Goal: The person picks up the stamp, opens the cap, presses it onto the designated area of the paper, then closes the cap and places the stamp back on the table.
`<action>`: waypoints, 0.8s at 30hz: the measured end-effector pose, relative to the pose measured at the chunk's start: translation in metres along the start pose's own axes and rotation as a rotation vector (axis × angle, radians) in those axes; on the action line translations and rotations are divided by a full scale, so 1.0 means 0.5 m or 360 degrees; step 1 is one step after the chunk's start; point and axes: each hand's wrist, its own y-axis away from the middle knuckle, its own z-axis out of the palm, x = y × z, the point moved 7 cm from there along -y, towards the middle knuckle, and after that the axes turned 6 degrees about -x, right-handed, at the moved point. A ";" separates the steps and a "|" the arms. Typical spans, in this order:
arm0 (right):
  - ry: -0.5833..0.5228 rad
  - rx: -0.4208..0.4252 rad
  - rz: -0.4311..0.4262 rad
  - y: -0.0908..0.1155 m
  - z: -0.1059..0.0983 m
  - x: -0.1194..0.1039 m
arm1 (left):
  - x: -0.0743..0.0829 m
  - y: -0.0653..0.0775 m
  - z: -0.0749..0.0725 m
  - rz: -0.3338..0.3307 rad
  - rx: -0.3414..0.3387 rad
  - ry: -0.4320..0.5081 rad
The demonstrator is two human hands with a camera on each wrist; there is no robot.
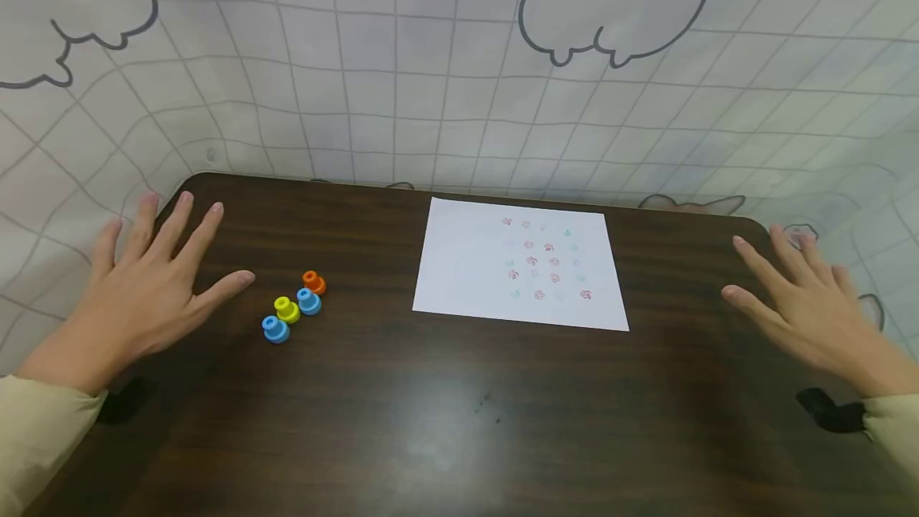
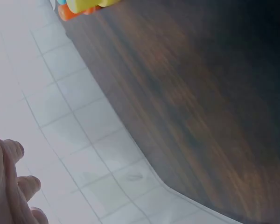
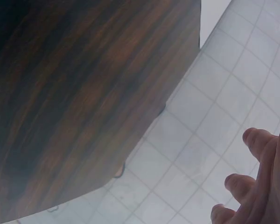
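- One left sleeve [image 1: 43,441], pale, with a dark band [image 1: 128,401] by its cuff.
- One left hand [image 1: 147,297], released, fingers spread and straight, holding nothing, over the table's left edge; whether it touches the wood I cannot tell.
- Four small knobbed pieces, clustered just beyond the left thumb, between that hand and the paper: one blue piece [image 1: 276,330], one yellow piece [image 1: 287,311], a second blue piece [image 1: 309,302], one orange piece [image 1: 314,283].
- One dark wood table [image 1: 345,429], backed by a grid-patterned cloth [image 1: 345,86] with large animal outlines.
- One white paper [image 1: 459,262], flat near the table's far edge, bearing about ten reddish flower marks [image 1: 554,262] plus fainter ones too pale to count.
- One right hand [image 1: 814,317], also released, fingers extended, grasping nothing, well apart from the paper.
- One right sleeve [image 1: 893,429], pale, beside another black band [image 1: 833,412].
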 end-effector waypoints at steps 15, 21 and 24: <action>0.0034 0.0002 -0.0042 -0.036 -0.016 -0.033 | 0.088 -0.055 -0.032 0.0142 0.0014 0.0021; 0.0019 -0.0028 -0.0048 -0.052 -0.019 -0.048 | 0.130 -0.082 -0.031 0.0196 -0.0006 0.0030; 0.0001 -0.0051 -0.0046 -0.060 -0.018 -0.051 | 0.150 -0.097 -0.032 0.0206 -0.0012 0.0046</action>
